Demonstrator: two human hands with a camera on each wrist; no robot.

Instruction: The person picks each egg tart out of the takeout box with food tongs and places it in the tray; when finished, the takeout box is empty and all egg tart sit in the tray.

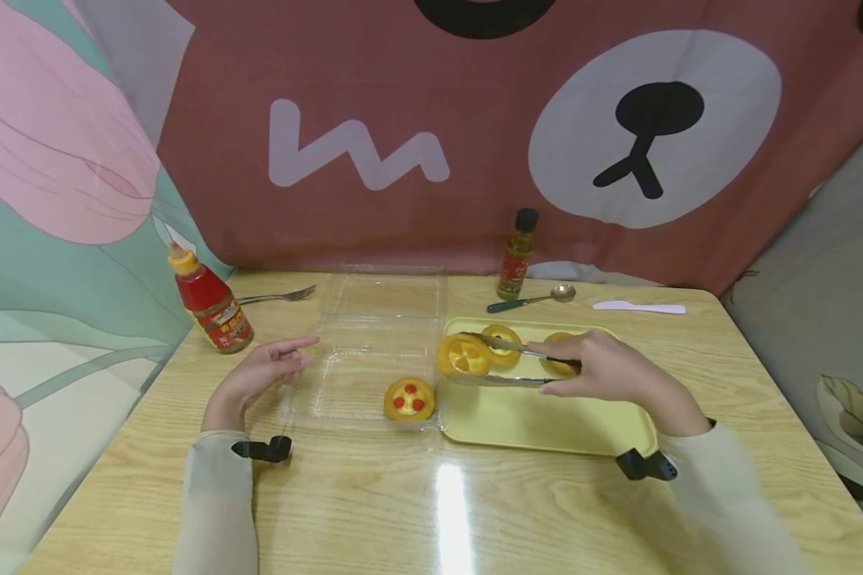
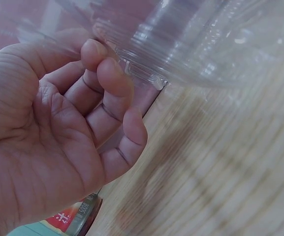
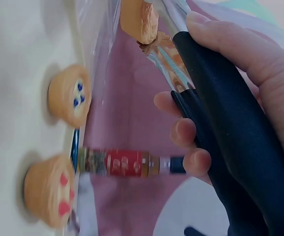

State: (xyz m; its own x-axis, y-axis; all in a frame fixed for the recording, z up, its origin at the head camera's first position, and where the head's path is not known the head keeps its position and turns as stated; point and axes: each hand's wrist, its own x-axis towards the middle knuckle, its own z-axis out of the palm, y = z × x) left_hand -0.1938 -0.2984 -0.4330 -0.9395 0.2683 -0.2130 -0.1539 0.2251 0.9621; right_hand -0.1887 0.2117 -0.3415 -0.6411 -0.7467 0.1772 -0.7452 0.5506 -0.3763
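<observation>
My right hand (image 1: 597,367) grips black-handled metal tongs (image 3: 215,98). Between their tips is a tart with yellow fruit wedges (image 1: 463,354), raised at the left end of the yellow tray (image 1: 546,435). On that tray sit a blue-dotted tart (image 1: 502,346) and a tart with red pieces (image 3: 50,191), partly covered by the right hand in the head view. Left of the tray lies an open clear plastic container (image 1: 359,423), its lid folded back. A red-dotted tart (image 1: 410,399) rests inside. My left hand (image 1: 262,371) pinches the container's left edge, other fingers curled.
A red squeeze bottle with a yellow cap (image 1: 216,307) stands at the back left, beside a fork (image 1: 280,296). Behind the tray are a small dark-capped bottle (image 1: 516,259), a spoon (image 1: 532,300) and a pink knife (image 1: 640,307). A printed cloth hangs behind the table.
</observation>
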